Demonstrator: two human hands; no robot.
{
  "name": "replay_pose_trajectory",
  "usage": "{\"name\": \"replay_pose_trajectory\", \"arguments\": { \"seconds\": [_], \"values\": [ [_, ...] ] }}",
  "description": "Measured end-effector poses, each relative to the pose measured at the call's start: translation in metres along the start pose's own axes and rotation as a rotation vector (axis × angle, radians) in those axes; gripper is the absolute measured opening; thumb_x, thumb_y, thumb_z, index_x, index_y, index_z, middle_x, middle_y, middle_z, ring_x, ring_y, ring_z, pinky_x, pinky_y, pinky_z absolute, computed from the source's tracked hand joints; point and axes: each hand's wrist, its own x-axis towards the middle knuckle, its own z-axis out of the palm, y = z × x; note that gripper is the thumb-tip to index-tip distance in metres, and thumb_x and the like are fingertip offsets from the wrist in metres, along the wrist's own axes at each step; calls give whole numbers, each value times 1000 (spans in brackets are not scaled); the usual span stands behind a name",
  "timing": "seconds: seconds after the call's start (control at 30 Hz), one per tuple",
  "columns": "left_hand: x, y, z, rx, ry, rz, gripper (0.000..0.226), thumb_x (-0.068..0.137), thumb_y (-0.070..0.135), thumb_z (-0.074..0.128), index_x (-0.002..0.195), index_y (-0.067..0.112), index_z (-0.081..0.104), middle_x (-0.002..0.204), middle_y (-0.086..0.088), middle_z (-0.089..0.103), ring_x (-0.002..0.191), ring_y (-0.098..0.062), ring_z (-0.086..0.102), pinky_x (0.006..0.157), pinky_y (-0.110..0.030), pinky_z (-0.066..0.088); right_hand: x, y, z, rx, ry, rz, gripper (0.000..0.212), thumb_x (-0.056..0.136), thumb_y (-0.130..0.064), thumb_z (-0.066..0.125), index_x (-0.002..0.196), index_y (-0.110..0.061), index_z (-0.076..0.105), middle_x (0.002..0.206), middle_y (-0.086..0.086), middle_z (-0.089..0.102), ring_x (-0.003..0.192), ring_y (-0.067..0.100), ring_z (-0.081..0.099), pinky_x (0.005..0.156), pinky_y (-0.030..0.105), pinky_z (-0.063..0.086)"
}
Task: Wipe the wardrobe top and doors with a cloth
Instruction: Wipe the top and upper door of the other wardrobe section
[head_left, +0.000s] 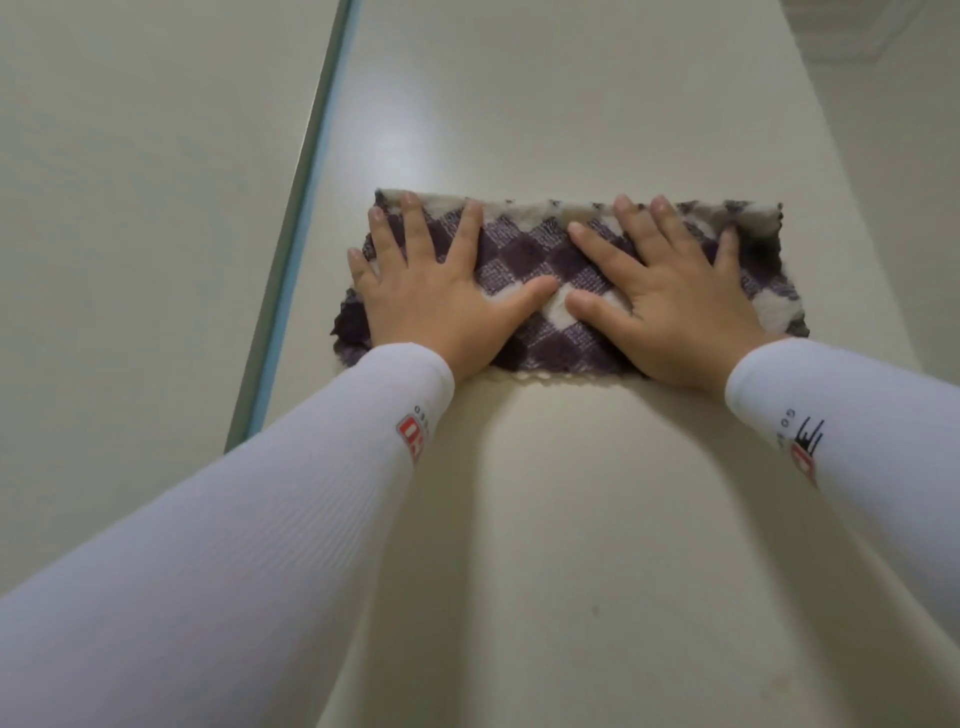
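Nearest the camera, two forearms in white sleeves (249, 519) reach forward over a pale cream wardrobe surface (597, 571), each sleeve printed with a small red and black logo near the wrist. Just past the cuffs, both hands lie flat, palms down. The left hand (436, 291) has its fingers spread wide, pressing on the left half of the cloth (540, 260). The right hand (665, 296) is splayed the same way on the right half. Neither hand grips anything; the thumbs point toward each other, close but not touching. The cloth, a purple and white check, lies stretched out as a wide strip under both palms, its far edge white and fluffy. Beyond it the cream surface runs on, bare and shiny. To the left, a blue-green edge strip (301, 208) divides it from another pale panel (130, 182).
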Motion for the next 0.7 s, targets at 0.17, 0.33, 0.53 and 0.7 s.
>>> {"name": "replay_pose_trajectory", "arguments": {
  "seconds": [0.17, 0.33, 0.53, 0.7],
  "values": [
    [31, -26, -7, 32, 8, 1, 99, 59, 92, 12, 144, 42, 3, 156, -10, -6, 141, -35, -10, 110, -55, -3, 35, -23, 2, -8, 12, -10, 64, 82, -74, 11, 141, -52, 3, 157, -7, -2, 143, 18, -8, 106, 63, -6],
    [36, -46, -11, 39, -1, 24, 97, 59, 92, 13, 143, 44, 2, 156, -9, -5, 141, -34, -9, 110, -56, -2, 39, -41, 7, -7, 26, -4, 62, 84, -72, 12, 142, -51, 1, 157, -6, -4, 143, 19, -10, 106, 63, -6],
    [13, -63, -13, 40, 15, -12, 100, 55, 94, 7, 142, 45, 1, 156, -7, -4, 142, -32, -6, 109, -57, 5, 23, -64, 11, 2, 20, -20, 63, 83, -70, 7, 142, -50, -1, 157, -5, -8, 142, 20, -14, 106, 63, -8],
    [-13, -71, -16, 8, -23, 4, 93, 61, 87, 14, 142, 46, -1, 156, -7, -7, 142, -31, -7, 111, -55, 3, -5, -81, 15, 16, 9, -20, 63, 84, -68, 6, 143, -48, -2, 157, -4, -9, 142, 20, -16, 105, 63, -8]
  ]
}}
